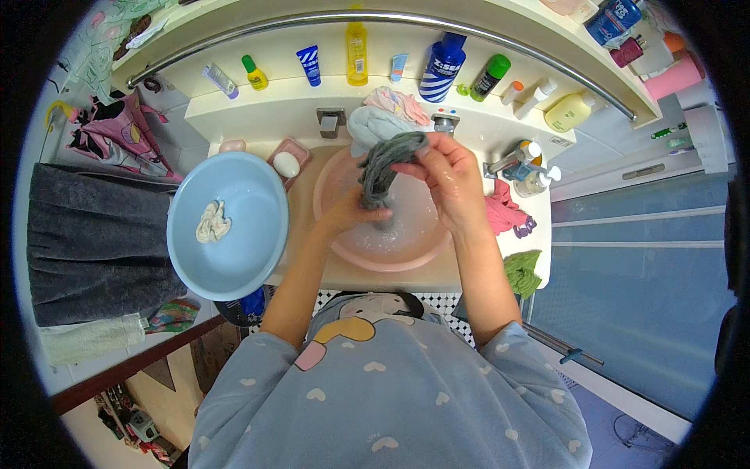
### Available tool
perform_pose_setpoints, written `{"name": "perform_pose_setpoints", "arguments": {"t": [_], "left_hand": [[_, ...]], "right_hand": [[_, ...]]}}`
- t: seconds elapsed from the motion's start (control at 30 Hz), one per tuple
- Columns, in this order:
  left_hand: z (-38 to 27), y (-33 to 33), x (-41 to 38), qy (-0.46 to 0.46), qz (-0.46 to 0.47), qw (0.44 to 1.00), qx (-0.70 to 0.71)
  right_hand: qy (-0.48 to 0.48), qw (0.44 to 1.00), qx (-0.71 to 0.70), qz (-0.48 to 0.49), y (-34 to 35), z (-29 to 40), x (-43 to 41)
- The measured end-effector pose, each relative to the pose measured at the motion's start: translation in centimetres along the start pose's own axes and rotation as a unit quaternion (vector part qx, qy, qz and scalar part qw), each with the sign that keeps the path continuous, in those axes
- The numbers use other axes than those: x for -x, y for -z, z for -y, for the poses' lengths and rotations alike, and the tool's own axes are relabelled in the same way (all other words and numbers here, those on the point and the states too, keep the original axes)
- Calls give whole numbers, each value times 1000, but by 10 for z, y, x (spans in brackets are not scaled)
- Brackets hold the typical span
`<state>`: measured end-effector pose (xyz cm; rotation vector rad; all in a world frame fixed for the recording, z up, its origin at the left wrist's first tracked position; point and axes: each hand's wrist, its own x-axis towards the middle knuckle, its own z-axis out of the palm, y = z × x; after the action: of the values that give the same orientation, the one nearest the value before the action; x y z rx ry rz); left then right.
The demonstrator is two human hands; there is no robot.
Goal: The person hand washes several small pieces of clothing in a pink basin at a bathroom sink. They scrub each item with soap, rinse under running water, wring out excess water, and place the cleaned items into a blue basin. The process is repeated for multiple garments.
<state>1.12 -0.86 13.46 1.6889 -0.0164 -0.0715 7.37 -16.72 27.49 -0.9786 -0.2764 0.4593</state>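
A wet, dark grey cloth (pixel 387 161) is stretched between my two hands over a pink plastic basin (pixel 387 265). My right hand (pixel 450 182) pinches its upper end between thumb and fingers. Lower down, my left hand (pixel 354 212) grips the other end near the basin's middle. Cloudy, sudsy water (pixel 410 225) fills the basin. Behind the grey cloth, a pale blue cloth (pixel 375 126) and a pink patterned cloth (pixel 398 104) lie bunched at the basin's back edge. To the left, a light blue basin (pixel 252 258) holds a crumpled whitish cloth (pixel 213 223).
A white soap bar (pixel 286 165) sits in a pink dish left of the pink basin. Pink cloth (pixel 503 211), green cloth (pixel 523 272) and a pump bottle (pixel 534 183) are on the right counter. Bottles and tubes line the back ledge below a metal rail (pixel 375 19).
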Motion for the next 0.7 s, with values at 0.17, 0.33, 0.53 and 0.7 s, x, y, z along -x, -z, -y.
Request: {"name": "perform_pose_setpoints", "arguments": {"t": [0.17, 0.33, 0.53, 0.7], "left_hand": [[1, 10, -2, 72, -79, 982, 157], [-36, 25, 0, 131, -112, 978, 119], [-78, -17, -7, 77, -16, 983, 166], [-55, -21, 1, 127, -94, 909, 385]], "right_hand": [[43, 998, 12, -37, 38, 21, 6], [-26, 961, 261, -91, 111, -28, 22], [96, 837, 537, 54, 106, -145, 43], [-66, 980, 142, -120, 103, -162, 41]]}}
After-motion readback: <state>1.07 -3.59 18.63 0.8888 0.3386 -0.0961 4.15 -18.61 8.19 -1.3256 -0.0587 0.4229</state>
